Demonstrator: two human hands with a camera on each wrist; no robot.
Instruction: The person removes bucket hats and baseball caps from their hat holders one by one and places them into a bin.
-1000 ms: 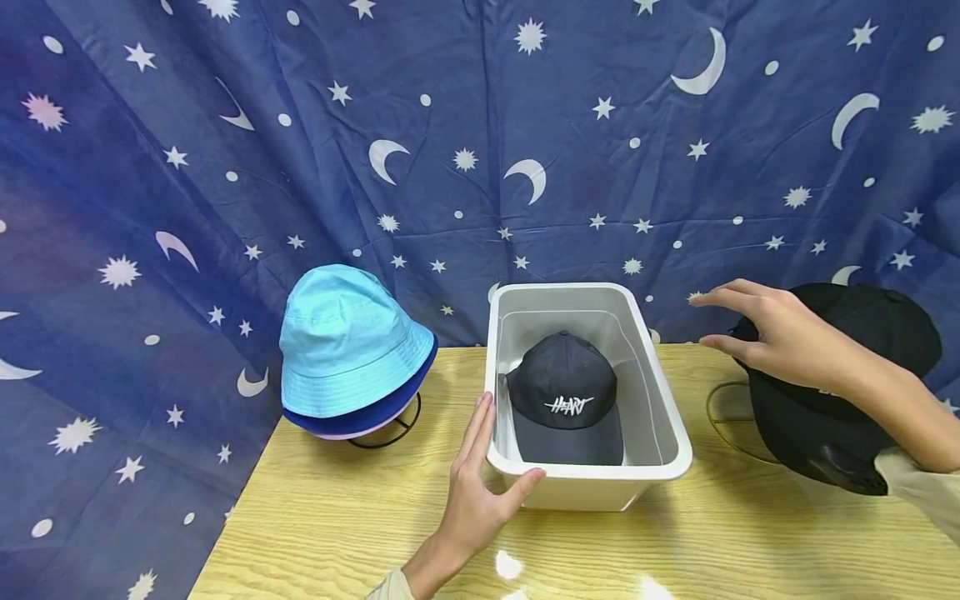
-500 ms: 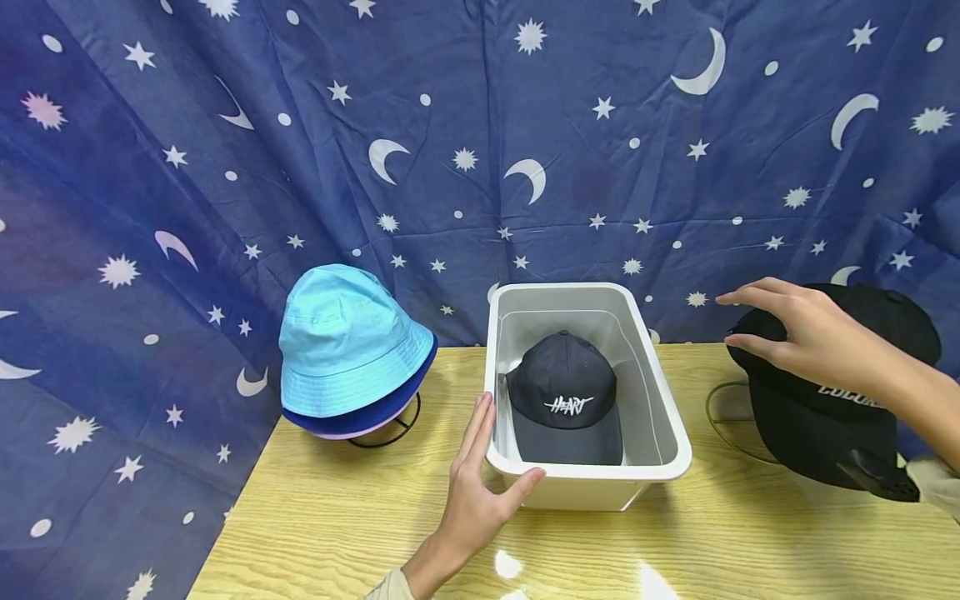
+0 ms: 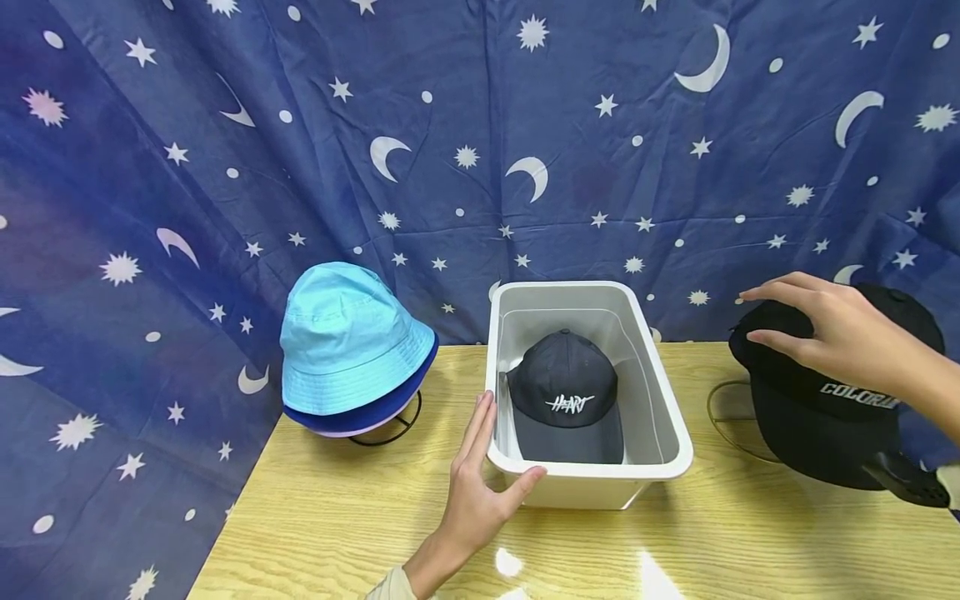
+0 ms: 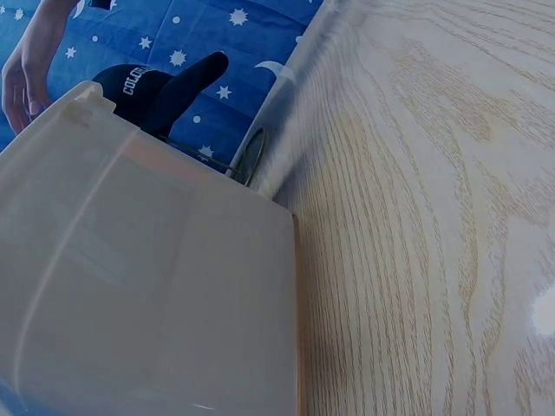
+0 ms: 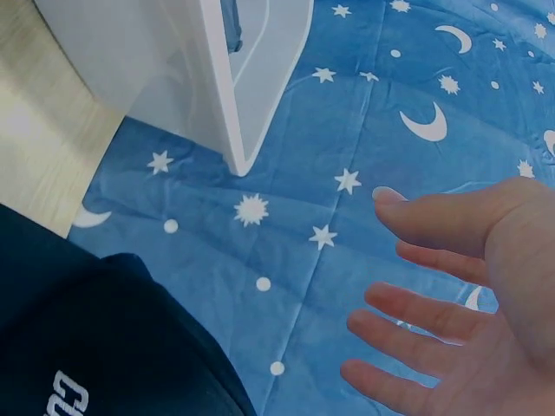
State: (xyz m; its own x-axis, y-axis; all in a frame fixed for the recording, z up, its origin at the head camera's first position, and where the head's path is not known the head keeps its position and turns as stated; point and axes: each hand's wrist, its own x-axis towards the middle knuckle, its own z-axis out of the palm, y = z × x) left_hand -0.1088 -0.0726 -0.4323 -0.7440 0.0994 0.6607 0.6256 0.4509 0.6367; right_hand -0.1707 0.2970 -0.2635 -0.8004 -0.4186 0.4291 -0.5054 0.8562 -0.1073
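In the head view a pale plastic bin [image 3: 577, 487] stands mid-table with a black baseball cap [image 3: 566, 379] inside, white "HEART" lettering facing me. My left hand [image 3: 476, 500] rests at its near left corner, fingers along the left rim and thumb at the front rim. My right hand [image 3: 832, 329], fingers spread and thumb apart, hovers over a second black cap [image 3: 813, 433] with white lettering at the right. Part of that cap is hidden behind the hand and wrist. The right wrist view shows nothing between the thumb and fingers [image 5: 408, 347].
Stacked bucket hats, light blue [image 3: 348, 342] on top, sit on a black wire stand [image 3: 405, 425] at the left. A brass-coloured wire ring [image 3: 723, 433] shows under the right cap. A blue star-and-moon curtain [image 3: 450, 100] hangs behind the wooden table [image 3: 330, 525].
My right hand has moved to the right across the black cap, uncovering more of its white lettering. My left hand and the bin have stayed put.
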